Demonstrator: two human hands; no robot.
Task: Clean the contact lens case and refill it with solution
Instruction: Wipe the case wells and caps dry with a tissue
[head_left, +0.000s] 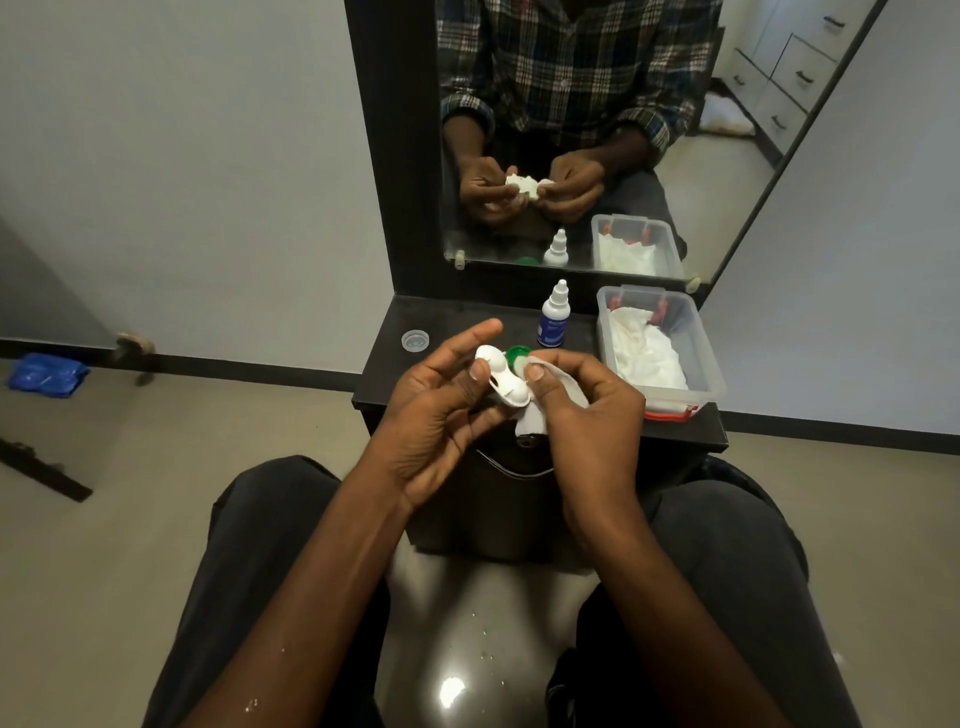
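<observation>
Shelf edge (519, 415); hands (447, 410) hold case (501, 376).

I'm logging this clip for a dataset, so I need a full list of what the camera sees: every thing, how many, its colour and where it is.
contact lens case: one, white, held up over the shelf in the left hand
green cap: one, green, just behind the case
tissue: one, white, gripped in the right hand against the case
solution bottle: one, white with blue label, standing on the shelf
clear cap: one, transparent, on the shelf's left part
plastic box: one, clear, on the shelf's right part, white tissues inside
shelf: one, black, below the mirror
mirror: one, dark-framed, on the wall
blue bag: one, on the floor far left
left hand: one
right hand: one
</observation>
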